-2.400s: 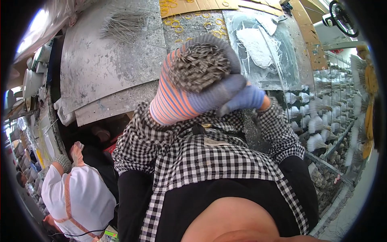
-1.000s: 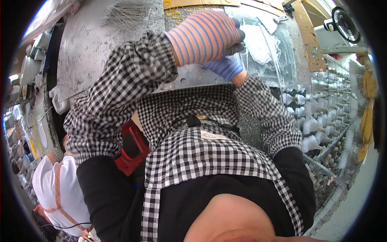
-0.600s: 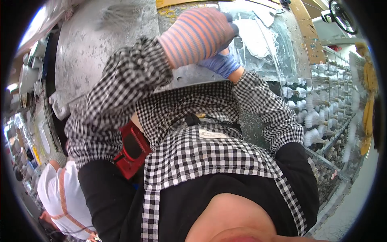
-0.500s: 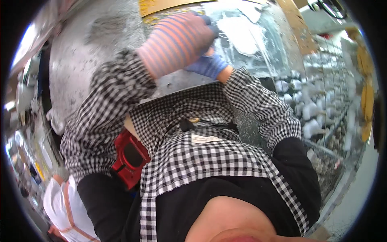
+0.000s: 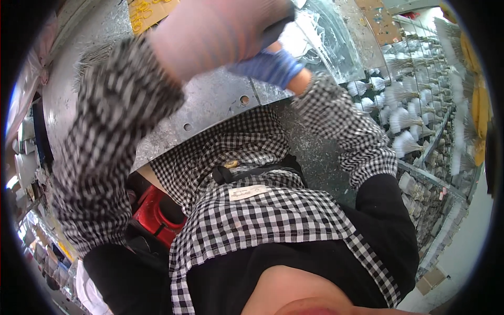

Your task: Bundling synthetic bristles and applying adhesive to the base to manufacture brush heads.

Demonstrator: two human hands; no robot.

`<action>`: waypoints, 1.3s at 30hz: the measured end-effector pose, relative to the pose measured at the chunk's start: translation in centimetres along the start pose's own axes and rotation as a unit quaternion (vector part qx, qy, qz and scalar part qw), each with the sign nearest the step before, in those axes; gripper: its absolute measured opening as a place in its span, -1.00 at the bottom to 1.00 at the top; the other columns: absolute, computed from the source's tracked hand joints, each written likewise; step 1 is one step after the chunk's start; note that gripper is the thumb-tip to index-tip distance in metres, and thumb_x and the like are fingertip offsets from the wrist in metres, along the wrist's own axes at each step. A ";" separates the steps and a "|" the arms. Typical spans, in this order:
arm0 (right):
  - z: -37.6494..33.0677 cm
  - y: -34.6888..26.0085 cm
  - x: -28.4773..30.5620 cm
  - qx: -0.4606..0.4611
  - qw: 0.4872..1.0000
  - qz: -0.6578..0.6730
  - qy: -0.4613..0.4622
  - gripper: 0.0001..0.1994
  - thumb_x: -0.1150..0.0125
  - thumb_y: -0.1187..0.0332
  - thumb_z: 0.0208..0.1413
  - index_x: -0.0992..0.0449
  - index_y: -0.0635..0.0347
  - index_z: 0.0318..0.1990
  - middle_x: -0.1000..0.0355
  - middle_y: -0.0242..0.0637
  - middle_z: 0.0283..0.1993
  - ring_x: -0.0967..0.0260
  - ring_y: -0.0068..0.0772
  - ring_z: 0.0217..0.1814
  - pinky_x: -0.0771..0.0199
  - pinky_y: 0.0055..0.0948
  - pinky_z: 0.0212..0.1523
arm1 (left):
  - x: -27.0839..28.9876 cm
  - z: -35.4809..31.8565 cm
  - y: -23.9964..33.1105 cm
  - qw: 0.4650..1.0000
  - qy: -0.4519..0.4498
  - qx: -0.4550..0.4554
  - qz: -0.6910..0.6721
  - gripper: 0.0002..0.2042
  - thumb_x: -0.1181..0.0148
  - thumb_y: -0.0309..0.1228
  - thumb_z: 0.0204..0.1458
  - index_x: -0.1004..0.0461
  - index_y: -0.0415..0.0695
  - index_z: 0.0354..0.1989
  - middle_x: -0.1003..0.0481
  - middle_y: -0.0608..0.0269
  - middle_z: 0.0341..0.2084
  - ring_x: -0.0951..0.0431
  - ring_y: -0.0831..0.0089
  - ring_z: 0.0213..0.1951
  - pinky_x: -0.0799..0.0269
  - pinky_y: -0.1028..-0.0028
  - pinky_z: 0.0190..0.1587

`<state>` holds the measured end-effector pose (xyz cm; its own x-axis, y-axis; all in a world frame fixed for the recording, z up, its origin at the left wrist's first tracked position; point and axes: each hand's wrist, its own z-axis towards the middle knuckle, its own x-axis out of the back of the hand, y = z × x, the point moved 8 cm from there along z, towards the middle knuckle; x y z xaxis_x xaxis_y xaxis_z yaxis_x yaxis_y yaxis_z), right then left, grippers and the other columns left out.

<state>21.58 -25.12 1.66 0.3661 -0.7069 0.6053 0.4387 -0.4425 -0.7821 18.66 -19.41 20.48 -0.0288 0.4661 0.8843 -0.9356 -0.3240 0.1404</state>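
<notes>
**Both hands lifted to the metal plate**

The left hand (image 5: 210, 37), in a striped glove and blurred, is now raised higher than a moment ago, above the bolted metal plate (image 5: 220, 105); it looks curled, but what it grips cannot be told. The right hand (image 5: 268, 65), in a blue glove, sits just beside it, partly hidden, its grasp unclear too. The bristle bundle seen in the left hand earlier no longer shows. Right of the plate, racks of white brush tufts (image 5: 404, 142) stand. Below it, a red object (image 5: 155, 218) lies near the lap.

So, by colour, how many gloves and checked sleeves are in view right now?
Striped pink glove, blurred: 1
Blue glove: 1
Black-and-white checked sleeves: 2, the left and the right
Total: 4
</notes>
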 end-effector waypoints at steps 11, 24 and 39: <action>-0.7 2.6 10.0 -0.170 0.981 -0.035 0.084 -0.81 -0.39 0.26 0.03 -0.56 0.16 -0.34 -0.53 -0.37 -0.46 -0.49 -0.44 -0.42 -0.49 -0.34 -0.35 | -5.4 10.0 -4.3 0.975 -0.187 0.092 0.076 -0.77 -0.13 -0.22 0.19 -0.58 -0.07 -0.14 -0.59 0.21 -0.42 -0.59 0.29 -0.39 -0.59 0.28 -0.22; -1.7 2.4 9.6 0.056 0.956 -0.236 0.163 -0.78 -0.29 0.20 0.07 -0.58 0.15 -0.27 -0.54 -0.30 -0.32 -0.49 -0.31 -0.22 -0.47 -0.23 -0.17 | -7.0 9.7 -3.6 0.910 -0.354 0.205 0.066 -0.76 -0.14 -0.23 0.22 -0.61 -0.12 -0.18 -0.66 0.27 -0.41 -0.64 0.33 -0.44 -0.65 0.32 -0.29; -1.4 2.8 9.7 -0.033 0.982 -0.154 0.102 -0.79 -0.24 0.27 0.05 -0.57 0.18 -0.22 -0.55 -0.24 -0.29 -0.49 -0.24 -0.18 -0.46 -0.17 -0.12 | -6.5 10.3 -2.8 0.982 -0.156 0.048 0.093 -0.80 -0.15 -0.29 0.20 -0.62 -0.11 -0.17 -0.62 0.21 -0.44 -0.63 0.29 -0.42 -0.61 0.32 -0.30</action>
<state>25.23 -33.99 5.11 0.0497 -0.6258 0.7784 0.4456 -0.6836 -0.5780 25.04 -29.97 18.94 -0.0729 0.1219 0.9899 -0.8868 -0.4620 -0.0084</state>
